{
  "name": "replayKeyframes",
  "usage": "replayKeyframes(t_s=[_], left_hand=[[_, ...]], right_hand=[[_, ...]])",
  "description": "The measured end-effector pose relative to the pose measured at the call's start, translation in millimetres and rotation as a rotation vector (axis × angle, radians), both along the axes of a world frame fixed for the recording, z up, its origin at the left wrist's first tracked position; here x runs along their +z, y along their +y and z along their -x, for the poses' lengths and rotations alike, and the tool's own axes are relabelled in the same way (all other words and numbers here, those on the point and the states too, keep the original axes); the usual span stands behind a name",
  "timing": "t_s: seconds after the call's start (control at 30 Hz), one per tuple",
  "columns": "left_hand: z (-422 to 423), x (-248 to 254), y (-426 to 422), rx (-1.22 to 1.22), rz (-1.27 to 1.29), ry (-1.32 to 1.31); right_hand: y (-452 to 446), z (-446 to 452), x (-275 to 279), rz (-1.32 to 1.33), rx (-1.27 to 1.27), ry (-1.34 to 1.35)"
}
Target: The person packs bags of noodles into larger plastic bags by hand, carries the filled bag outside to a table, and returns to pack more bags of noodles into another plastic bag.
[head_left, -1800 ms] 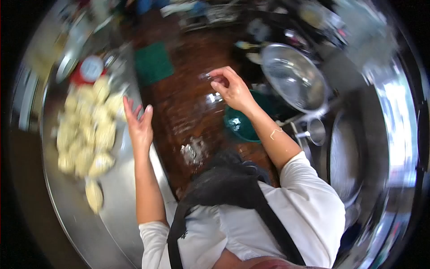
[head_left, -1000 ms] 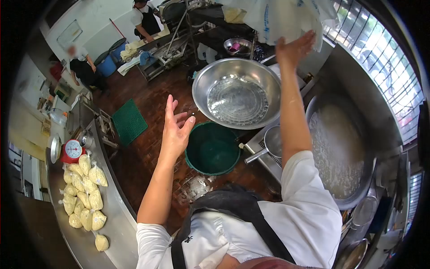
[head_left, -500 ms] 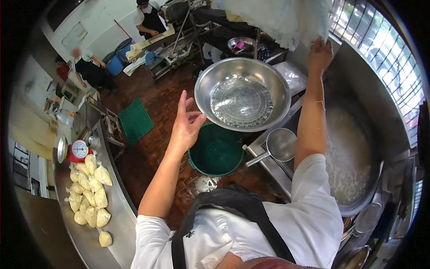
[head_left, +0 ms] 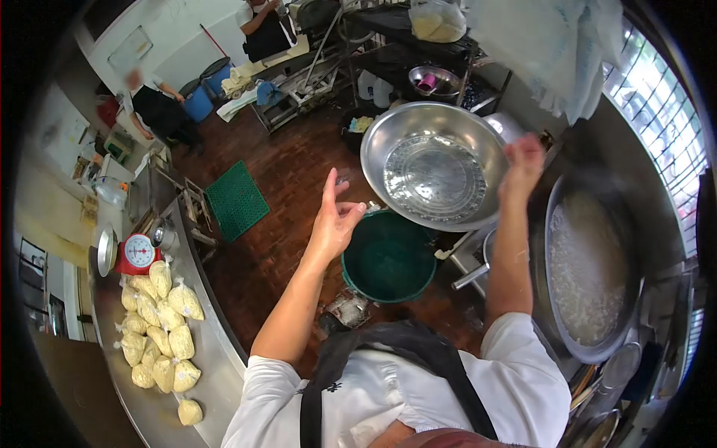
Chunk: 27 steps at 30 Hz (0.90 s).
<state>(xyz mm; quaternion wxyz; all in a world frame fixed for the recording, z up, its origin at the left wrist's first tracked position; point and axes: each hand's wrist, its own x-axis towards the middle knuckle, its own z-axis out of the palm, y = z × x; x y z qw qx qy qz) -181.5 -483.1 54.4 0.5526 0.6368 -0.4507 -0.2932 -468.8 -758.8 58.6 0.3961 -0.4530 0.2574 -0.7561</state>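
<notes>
A wide steel basin (head_left: 437, 168) sits in front of me, its ringed bottom shiny; whether it holds water I cannot tell. My left hand (head_left: 334, 220) is open beside the basin's lower left rim, fingers stretched out and thumb pointing toward it. At the right rim is my right hand (head_left: 523, 166), smeared by motion, so its grip cannot be made out. Below the basin stands a dark green tub (head_left: 388, 257). A steel dipper (head_left: 470, 276) shows mostly its handle, the bowl largely behind the basin and my right arm. Whitish plastic bags (head_left: 549, 48) hang above.
To my right is a large pot (head_left: 590, 269) of cloudy liquid with pale bits. Several tied bags of pale yellow food (head_left: 168, 328) lie on the left steel counter, near a red scale (head_left: 139, 254). Two people (head_left: 160, 112) stand at the back. A green mat (head_left: 236, 200) covers some floor.
My right hand has come down from the hanging bags to the basin's right rim. My left hand stays open beside the basin. The view has shifted, and one person in back has raised an arm.
</notes>
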Motion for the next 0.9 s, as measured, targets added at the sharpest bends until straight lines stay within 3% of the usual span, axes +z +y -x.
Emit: replayKeyframes(t_s=[0.17,0.27,0.53,0.63,0.77,0.9], left_hand=[[-106.8,-19.5,39.7,0.003,0.006,0.073],[-173.8,-23.0,61.1,0.002,-0.021,0.036],[-270.1,-15.1,23.7,-0.156,0.012,0.062],[-290.2,-23.3,-4.2,-0.213,0.008,0.072],[-330.4,-19.8,-52.0,-0.282,-0.051,0.017],[-387.8,-42.5,-131.7,-0.315,-0.003,-0.005]], right_hand=[[129.2,-177.5,-54.3,-0.185,0.449,0.457],[158.9,-250.1,-51.4,-0.231,0.602,0.667],[166.4,-324.7,-40.6,-0.254,0.53,0.826],[152.7,-334.3,-47.7,-0.385,0.53,0.804],[114.2,-362.8,-56.3,-0.453,0.449,0.894],[41.5,-404.9,-94.1,-0.397,0.47,0.759]])
